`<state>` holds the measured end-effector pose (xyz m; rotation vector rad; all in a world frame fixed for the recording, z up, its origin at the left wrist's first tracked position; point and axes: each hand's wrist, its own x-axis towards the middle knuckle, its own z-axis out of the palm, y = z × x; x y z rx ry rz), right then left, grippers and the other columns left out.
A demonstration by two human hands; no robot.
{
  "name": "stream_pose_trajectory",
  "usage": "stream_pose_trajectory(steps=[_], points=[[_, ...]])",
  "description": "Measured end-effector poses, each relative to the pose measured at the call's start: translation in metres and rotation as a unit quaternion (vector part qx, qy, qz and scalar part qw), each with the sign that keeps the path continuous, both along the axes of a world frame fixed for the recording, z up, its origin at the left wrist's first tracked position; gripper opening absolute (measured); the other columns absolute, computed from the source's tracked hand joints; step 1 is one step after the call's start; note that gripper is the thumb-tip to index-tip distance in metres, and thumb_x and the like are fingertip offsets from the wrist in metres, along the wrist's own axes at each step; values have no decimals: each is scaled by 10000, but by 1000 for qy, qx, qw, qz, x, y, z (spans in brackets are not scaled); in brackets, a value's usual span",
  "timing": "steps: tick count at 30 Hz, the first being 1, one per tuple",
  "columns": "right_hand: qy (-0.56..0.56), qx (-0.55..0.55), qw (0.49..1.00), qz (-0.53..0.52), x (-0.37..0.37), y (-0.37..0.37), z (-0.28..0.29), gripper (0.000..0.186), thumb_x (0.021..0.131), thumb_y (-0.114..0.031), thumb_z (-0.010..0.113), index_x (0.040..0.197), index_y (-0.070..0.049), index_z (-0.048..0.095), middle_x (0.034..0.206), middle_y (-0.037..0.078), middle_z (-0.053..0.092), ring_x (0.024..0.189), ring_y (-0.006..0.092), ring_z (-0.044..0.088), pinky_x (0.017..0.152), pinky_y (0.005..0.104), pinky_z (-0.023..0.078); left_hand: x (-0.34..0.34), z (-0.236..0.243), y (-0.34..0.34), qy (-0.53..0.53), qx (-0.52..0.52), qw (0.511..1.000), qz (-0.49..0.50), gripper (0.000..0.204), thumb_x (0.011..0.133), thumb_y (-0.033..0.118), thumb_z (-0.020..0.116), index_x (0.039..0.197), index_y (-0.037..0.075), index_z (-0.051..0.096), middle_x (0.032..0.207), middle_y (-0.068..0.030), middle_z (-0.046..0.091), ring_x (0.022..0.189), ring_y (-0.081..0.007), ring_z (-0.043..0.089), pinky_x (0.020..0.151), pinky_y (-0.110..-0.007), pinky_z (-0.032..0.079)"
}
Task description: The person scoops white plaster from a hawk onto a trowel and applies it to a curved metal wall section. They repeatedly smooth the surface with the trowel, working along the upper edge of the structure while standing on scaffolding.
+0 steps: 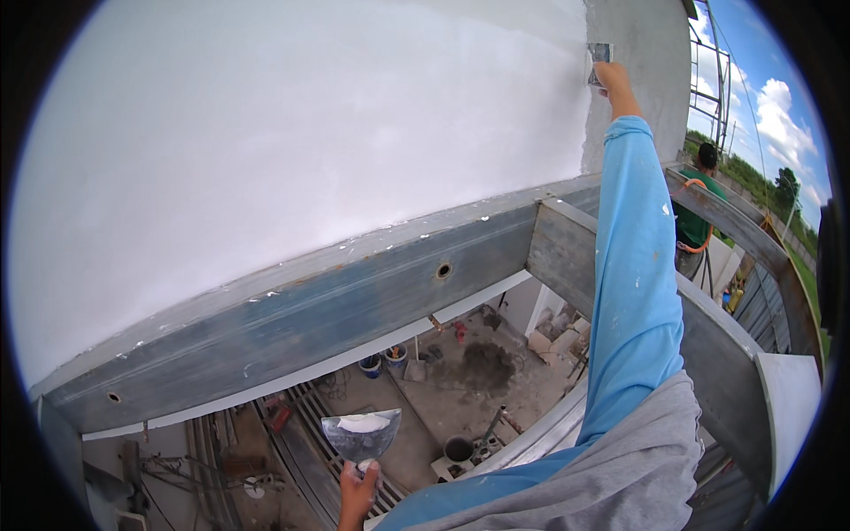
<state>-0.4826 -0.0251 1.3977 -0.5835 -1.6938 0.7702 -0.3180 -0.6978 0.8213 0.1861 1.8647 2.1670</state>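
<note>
My left fingers (368,483) are wrapped snug round the handle of one wide putty knife (343,436), blade fanned out just past them with a single lump of white paste (364,424) on it. At arm's length, my right fingers (606,73) grip a second blade (601,50), up against the wall (336,106) right where white coat meets grey. Way down on the floor (443,389) I count three buckets: one dark one (458,450), contents too murky to tell, then two blue ones (396,356), stuff inside too small to make out. Off right, one person in green (695,208).
</note>
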Motion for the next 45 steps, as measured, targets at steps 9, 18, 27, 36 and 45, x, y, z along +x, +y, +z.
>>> stream_pose_trajectory(steps=[9, 18, 27, 36, 45], points=[[24, 143, 984, -101, -13, -135, -19, 455, 741, -203, 536, 1149, -80, 695, 1132, 188, 682, 1052, 364, 648, 900, 449, 503, -8, 5, 7, -1, -5, 999, -46, 256, 943, 132, 598, 1139, 0, 499, 756, -26, 563, 586, -99, 513, 539, -255, 425], [144, 337, 920, -140, -22, -335, -67, 470, 760, -156, 632, 1217, -44, 634, 1109, 155, 600, 972, 318, 601, 855, 476, 427, -29, 16, 18, 55, 12, 992, -110, 293, 955, 208, 612, 1149, 14, 508, 782, -20, 567, 627, -86, 520, 561, -250, 437], [299, 359, 862, 197, 49, -430, -165, 154, 885, -117, 621, 967, -2, 683, 837, 86, 626, 697, 216, 580, 617, 348, 461, -25, 110, 20, 69, 158, 970, -173, 474, 1012, 322, 467, 1361, 19, 361, 770, -75, 571, 516, -128, 508, 445, -274, 421], [408, -215, 709, 533, 126, -460, -321, 508, 979, -264, 555, 1378, -18, 361, 1302, 145, 523, 1049, 288, 623, 750, 438, 575, -47, 200, 32, 154, 203, 942, -219, 490, 1031, 393, 399, 1356, 26, 378, 609, -68, 503, 431, -135, 437, 416, -266, 365], [49, 331, 812, 478, 135, -439, -338, 381, 786, -78, 647, 1127, 91, 621, 978, 206, 626, 764, 298, 612, 664, 361, 485, -45, 200, 8, 108, 198, 934, -278, 518, 1028, 390, 433, 1393, 31, 354, 628, -43, 492, 465, -108, 420, 435, -247, 349]])
